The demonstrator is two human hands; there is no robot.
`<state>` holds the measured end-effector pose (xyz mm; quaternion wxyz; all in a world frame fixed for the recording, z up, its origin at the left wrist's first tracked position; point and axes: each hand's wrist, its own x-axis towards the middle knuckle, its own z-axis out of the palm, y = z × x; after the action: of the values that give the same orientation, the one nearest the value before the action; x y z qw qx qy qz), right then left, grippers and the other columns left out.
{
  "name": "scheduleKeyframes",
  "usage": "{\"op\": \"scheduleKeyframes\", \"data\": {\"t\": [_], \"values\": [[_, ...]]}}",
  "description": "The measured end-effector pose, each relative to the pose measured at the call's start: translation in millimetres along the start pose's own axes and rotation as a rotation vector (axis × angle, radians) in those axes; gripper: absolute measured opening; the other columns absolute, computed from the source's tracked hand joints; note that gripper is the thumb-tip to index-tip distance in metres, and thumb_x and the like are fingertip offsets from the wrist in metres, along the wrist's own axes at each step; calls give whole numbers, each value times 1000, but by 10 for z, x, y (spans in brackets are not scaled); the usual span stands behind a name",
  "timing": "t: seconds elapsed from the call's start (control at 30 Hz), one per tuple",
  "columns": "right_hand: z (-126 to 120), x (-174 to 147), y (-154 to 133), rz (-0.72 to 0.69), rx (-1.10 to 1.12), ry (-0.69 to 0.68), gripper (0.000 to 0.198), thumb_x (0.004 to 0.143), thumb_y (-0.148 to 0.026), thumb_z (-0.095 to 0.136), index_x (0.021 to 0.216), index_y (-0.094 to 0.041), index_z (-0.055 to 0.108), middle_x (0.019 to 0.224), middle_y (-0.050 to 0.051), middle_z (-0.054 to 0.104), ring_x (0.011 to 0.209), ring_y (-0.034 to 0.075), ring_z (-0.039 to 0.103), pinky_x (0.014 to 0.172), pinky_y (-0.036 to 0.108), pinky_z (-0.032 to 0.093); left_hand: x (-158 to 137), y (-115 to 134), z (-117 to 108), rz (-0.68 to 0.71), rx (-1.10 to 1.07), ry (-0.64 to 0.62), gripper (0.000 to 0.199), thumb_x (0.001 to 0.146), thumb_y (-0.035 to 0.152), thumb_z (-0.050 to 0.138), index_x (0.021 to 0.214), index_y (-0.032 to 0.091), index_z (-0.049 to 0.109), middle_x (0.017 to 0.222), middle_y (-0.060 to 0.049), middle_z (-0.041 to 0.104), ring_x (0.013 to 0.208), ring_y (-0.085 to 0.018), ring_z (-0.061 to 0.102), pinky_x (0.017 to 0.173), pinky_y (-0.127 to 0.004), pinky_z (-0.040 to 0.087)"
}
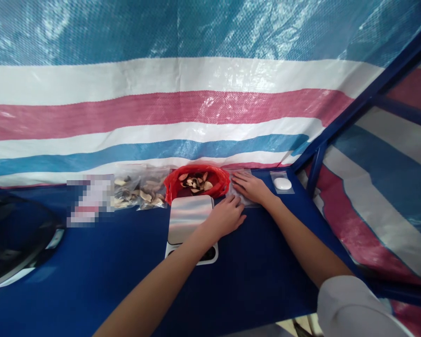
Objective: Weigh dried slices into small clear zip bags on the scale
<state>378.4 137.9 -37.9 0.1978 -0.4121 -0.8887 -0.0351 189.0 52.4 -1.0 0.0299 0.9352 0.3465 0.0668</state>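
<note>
My right hand [251, 187] lies palm down on a stack of clear plastic bags [248, 202], its fingers stretched out and apart. Beside it, my left hand [228, 216] reaches over the right edge of a kitchen scale [189, 220], its fingers lightly bent at the near left side of the bags. The thumb stands away from the fingers, and I see nothing held. Just behind the scale sits an open red plastic bag [171, 186] with dried brown and cream slices [196, 182] in it. My left forearm covers part of the scale's front panel.
Clear bags filled with dried slices [149, 192] lie left of the red bag. A small bag with a white oval object [282, 183] rests at the far right. A black round object [17, 238] stands at left. Striped sheeting [182, 107] and a blue frame bar [337, 126] bound the blue table [126, 271].
</note>
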Motion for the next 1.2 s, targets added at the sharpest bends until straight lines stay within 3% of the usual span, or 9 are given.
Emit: {"op": "scheduleKeyframes", "data": {"t": [0.2,0.37,0.57,0.77,0.9,1.07,1.2], "values": [[33,-4,23,-12,1,-4,39,103,-31,48,133,-17,67,141,11,63,136,26,55,118,43,42,-3,0,49,7,6,13,35,99,36,53,118,10,66,122,-17,65,120,-31,58,105,-40,47],[-75,2,17,17,-12,-11,34,101,-31,51,126,-21,72,138,10,66,131,25,60,112,40,48,18,5,56,4,-4,57,32,99,36,53,113,12,69,117,-16,67,115,-30,61,102,-42,48],[-292,-174,-130,126,23,88,34,101,-32,52,129,-26,70,137,4,67,129,23,61,108,39,53,-151,-2,-82,-42,-35,262,30,100,35,51,114,16,69,117,-14,70,113,-29,64,101,-43,50],[-418,-437,-648,186,75,116,32,101,-35,52,124,-27,72,135,3,68,129,22,62,109,37,52,-613,-186,-286,-110,-53,512,28,101,33,51,114,17,70,120,-12,71,113,-27,65,104,-44,50],[-395,-552,-1030,214,53,113,30,100,-35,53,123,-29,71,134,1,68,130,22,61,103,38,56,-1074,-378,-397,-218,-50,606,31,100,33,49,118,18,69,121,-11,72,115,-26,64,104,-43,50],[-294,-585,-1305,216,19,94,31,100,-37,53,124,-27,71,141,4,64,133,27,57,109,43,52,-1641,-648,-395,-418,-27,596,34,100,36,44,117,21,70,122,-10,71,118,-27,64,106,-43,49],[-168,-597,-1383,219,-9,91,35,100,-39,53,127,-25,70,144,7,61,135,29,56,112,46,48,-1911,-833,-267,-498,15,515,37,99,36,44,121,21,69,129,-10,70,121,-29,63,106,-46,48]]}}
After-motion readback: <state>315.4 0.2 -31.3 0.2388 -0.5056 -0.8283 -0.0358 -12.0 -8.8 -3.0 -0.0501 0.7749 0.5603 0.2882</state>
